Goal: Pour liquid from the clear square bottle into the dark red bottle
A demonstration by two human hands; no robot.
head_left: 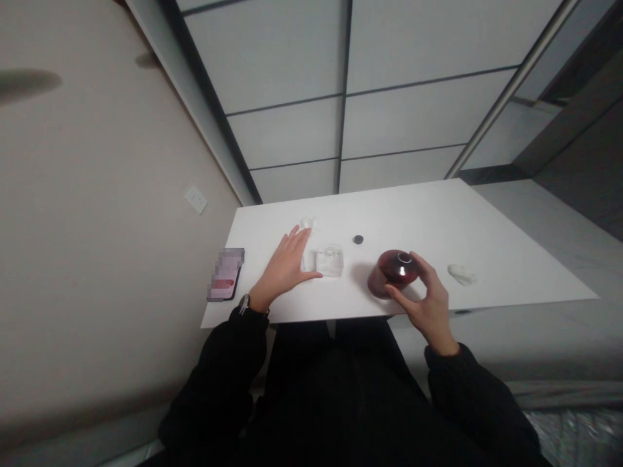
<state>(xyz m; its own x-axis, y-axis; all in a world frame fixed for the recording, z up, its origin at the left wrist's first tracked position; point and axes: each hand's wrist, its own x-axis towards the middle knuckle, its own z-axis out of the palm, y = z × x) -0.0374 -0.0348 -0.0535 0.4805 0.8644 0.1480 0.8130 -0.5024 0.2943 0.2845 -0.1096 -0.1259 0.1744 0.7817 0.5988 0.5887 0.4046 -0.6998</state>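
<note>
On the white table (pixel 467 227), far left edge, a phone (pixel 226 275) lies flat, its screen blurred out. At about 3 o'clock from it the left hand (pixel 287 264) rests palm down, fingers spread and flat — nothing gripped, thumb stretched toward a clear square container (pixel 329 259) that sits just beside the fingertips, touching or nearly so; cannot tell which. A small clear item (pixel 308 224) sits at 12 o'clock from that hand, near the fingertips. A small dark round cap (pixel 358 239) lies alone at roughly 1 o'clock from the clear container, apart from both hands. Further right, the right hand (pixel 428 301) curls around a dark red rounded jar (pixel 393 271) — fingers and thumb wrapped on its right side, holding it tilted on the tabletop near the front edge. At 3 o'clock from the jar, a crumpled white piece (pixel 461 274) lies apart from the hand. Both arms wear black sleeves.
</note>
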